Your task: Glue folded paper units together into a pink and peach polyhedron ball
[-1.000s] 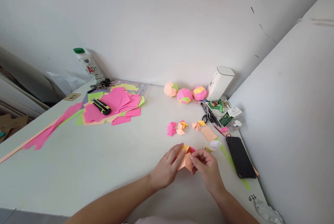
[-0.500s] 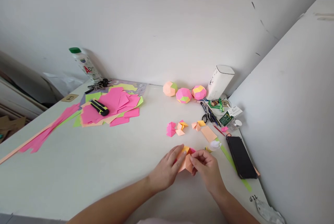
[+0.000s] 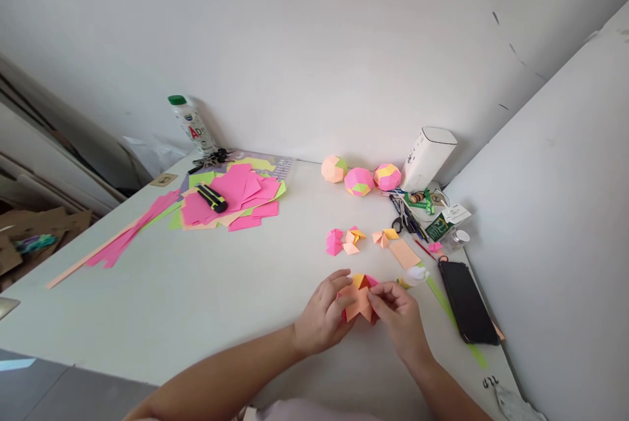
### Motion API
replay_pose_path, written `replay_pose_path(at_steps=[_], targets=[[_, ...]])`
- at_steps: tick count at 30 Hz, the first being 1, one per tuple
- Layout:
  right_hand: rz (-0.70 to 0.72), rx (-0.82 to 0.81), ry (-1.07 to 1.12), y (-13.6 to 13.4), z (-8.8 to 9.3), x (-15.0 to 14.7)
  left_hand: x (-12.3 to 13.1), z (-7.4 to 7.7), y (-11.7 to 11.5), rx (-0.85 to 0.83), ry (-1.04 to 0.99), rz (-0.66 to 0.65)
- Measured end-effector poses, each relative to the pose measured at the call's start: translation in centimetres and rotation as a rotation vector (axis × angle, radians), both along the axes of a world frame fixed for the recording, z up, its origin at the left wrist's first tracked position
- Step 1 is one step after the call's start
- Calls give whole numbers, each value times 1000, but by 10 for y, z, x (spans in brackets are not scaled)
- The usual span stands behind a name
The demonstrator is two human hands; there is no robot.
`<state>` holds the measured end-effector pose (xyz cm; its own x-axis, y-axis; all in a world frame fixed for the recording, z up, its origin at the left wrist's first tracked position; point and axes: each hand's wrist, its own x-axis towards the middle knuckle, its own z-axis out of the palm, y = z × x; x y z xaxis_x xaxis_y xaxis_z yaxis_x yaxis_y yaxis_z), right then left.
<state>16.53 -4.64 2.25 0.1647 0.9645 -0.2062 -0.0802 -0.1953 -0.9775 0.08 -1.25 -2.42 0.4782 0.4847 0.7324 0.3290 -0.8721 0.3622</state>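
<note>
Both my hands hold a partly built folded-paper piece (image 3: 361, 296) of peach, yellow and pink units, just above the white table (image 3: 196, 303). My left hand (image 3: 322, 316) grips its left side with the thumb on the peach face. My right hand (image 3: 403, 319) pinches its right edge with fingertips. Just beyond lie small folded units: a pink one (image 3: 334, 242), a peach and yellow one (image 3: 352, 239) and another peach and yellow one (image 3: 386, 236). A peach paper square (image 3: 405, 253) lies to their right.
Three finished paper balls (image 3: 360, 180) sit by the back wall beside a white box-shaped device (image 3: 426, 158). A black phone (image 3: 468, 301) lies at right. Scissors and small clutter (image 3: 422, 218) fill the corner. A pile of pink sheets (image 3: 230, 197) with a black and yellow cutter (image 3: 212, 198), and a bottle (image 3: 192, 123), lie at left.
The view has shifted, so everything sits a little further right. My hands keep hold of the paper piece and have turned it slightly, with the left thumb now on its face.
</note>
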Motion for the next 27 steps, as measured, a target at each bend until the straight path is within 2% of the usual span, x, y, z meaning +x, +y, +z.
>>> replay_pose_path(at_steps=[5, 27], targets=[[20, 2, -3, 0, -1, 0, 1, 6, -3, 92, -21, 44], [9, -33, 5, 0, -2, 3, 0, 2, -2, 101, 5, 9]])
